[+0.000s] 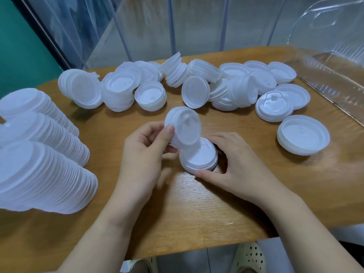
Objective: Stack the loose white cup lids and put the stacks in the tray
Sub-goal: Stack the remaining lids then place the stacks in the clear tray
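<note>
- One view only, from the head camera, so everything is seen from above and behind the hands.
- Three long stacks of lids [39, 154] lie on their sides far to the left of the left hand [143, 154]; the frame edge cuts them off, so their full length cannot be told.
- The clear plastic tray [325, 62] stands well beyond the right hand [236, 164], to its right; its far end runs out of frame and its see-through walls are hard to trace.
- The left hand pinches a single tilted lid [183, 129] between thumb and curled fingers; those fingers are mostly hidden behind the lid.
- The right hand curls round a short stack [199, 156] standing on the table, thumb at the near rim, fingers at the far side. The tilted lid's lower edge meets this stack.
- Loose lids and small heaps [177, 83] spread across the table beyond both hands; how many lie in each heap cannot be counted.
- The wooden table [197, 213] has a pale grain. Behind it hang translucent sheets [147, 26], with a green wall [17, 46] at the left. Perforated slippers [250, 255] show below the near edge.
</note>
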The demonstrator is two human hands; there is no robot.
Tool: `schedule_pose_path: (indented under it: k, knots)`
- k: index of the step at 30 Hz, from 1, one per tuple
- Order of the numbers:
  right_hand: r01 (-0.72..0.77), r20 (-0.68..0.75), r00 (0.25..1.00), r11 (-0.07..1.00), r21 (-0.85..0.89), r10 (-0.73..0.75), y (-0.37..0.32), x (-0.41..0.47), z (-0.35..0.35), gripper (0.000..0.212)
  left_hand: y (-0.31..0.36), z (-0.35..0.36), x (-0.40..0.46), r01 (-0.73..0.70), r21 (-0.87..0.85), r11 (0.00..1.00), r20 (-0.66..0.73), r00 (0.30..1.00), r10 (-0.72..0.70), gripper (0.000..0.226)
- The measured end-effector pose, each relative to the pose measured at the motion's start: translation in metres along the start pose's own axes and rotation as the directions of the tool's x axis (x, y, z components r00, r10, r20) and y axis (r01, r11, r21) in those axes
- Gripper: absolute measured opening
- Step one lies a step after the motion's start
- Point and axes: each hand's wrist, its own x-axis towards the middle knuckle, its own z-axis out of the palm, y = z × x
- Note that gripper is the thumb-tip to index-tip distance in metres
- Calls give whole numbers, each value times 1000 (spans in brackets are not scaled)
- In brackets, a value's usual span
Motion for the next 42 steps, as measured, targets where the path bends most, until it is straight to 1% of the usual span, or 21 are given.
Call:
schedule_pose_path:
  k: [2,4,5,7,9,11,13,18,22,24,27,29,33,35,36,37,38,40,42]
  knots:
    - [1,-5,1000,1000,2,-1,0,0,0,85,0,0,3,51,-143,988,7,999,-50,17]
    - [1,-7,1000,1000,-1,-1,1,-1,1,85,-1,-1,5,104,-217,971,31,994,-100,19]
    - [0,-6,1000,1000,0,0,1,0,1,85,-1,-2,5,155,-235,959,59,988,-145,21]
    - [4,-12,1000,1000,1,-4,1,0,1,86,-4,-3,5,265,-218,939,124,962,-243,25]
    - [11,-21,1000,1000,7,-11,1,0,2,86,-7,-3,4,320,-143,937,128,944,-303,24]
    - [13,-23,1000,1000,16,-12,1,0,2,85,-9,-4,5,294,12,956,60,954,-294,19]
    - [15,-24,1000,1000,14,-14,2,0,2,84,-11,-4,6,232,145,962,22,971,-237,14]
    - [16,-20,1000,1000,9,-15,4,0,3,86,-12,0,3,116,285,951,35,991,-132,16]
    - [24,-26,999,1000,19,-24,4,0,4,85,-10,4,-4,11,429,903,91,994,-56,7]
    - [26,-38,999,999,43,-24,3,-1,3,85,-11,3,-5,-31,516,856,122,992,-38,5]
    - [26,-49,999,998,62,-23,4,-2,3,86,-15,2,-4,-93,635,767,180,983,-29,9]
    - [26,-44,999,997,66,-23,4,-2,3,87,-17,3,-4,-113,673,731,191,981,-23,13]
    - [25,-55,998,997,80,-21,3,-1,3,81,-16,5,-4,-117,690,715,200,979,-32,15]
    - [17,-58,998,997,75,-13,2,-1,3,77,-15,6,0,-131,690,712,178,984,9,19]
    - [13,-57,998,998,63,-9,2,-1,3,78,-14,5,4,-152,694,704,156,986,60,21]
    - [8,-53,999,999,51,-5,2,-1,3,78,-14,4,11,-193,710,677,137,981,136,21]
    - [4,-50,999,999,41,-2,1,-1,3,78,-15,3,21,-250,741,623,130,964,231,21]
    - [2,-48,999,999,36,0,2,-1,3,77,-17,0,46,-342,827,446,161,905,394,26]
    - [-2,-36,999,999,38,3,2,-1,3,78,-21,-3,72,-361,892,272,214,867,450,43]
